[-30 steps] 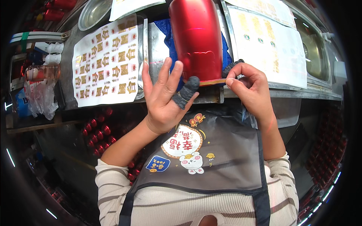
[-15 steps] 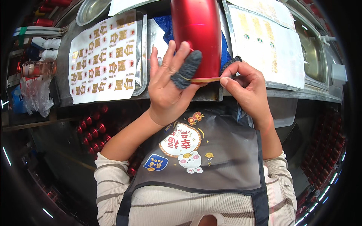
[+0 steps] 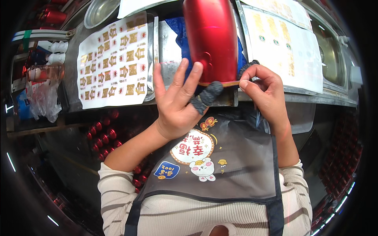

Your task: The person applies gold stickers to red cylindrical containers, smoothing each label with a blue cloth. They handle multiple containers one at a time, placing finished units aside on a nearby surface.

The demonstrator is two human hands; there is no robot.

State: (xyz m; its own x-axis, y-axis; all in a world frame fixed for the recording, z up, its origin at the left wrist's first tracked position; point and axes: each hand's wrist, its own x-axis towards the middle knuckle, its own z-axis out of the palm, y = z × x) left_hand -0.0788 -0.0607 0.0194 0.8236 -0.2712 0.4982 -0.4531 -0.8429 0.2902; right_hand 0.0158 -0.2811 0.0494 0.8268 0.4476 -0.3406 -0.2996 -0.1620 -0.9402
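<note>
A glossy red bottle [image 3: 212, 39] lies with its near end toward me at the counter's edge. Along that near end runs a thin gold-coloured strip [image 3: 230, 83]. My left hand [image 3: 177, 100] is open beside the bottle, its fingers spread. One of its fingers wears a grey knitted cover [image 3: 208, 96], and this covered finger rests against the strip at the bottle's near rim. Thumb and forefinger of my right hand [image 3: 262, 88] pinch the strip's right end. Another dark knitted cover shows on a right-hand finger; the other fingertips there are hidden.
Under the bottle is a blue cloth [image 3: 183, 45]. A sheet of gold and red decals [image 3: 114, 65] lies on the left, and another decal sheet [image 3: 281, 51] on the right. Metal basins [image 3: 100, 13] stand behind. Plastic bags [image 3: 43, 100] hang at far left. Several red pieces [image 3: 104, 137] sit below the counter.
The covered left finger has moved down and right, from the bottle's side onto its near rim. My right hand still pinches the strip. The whole view has shifted slightly.
</note>
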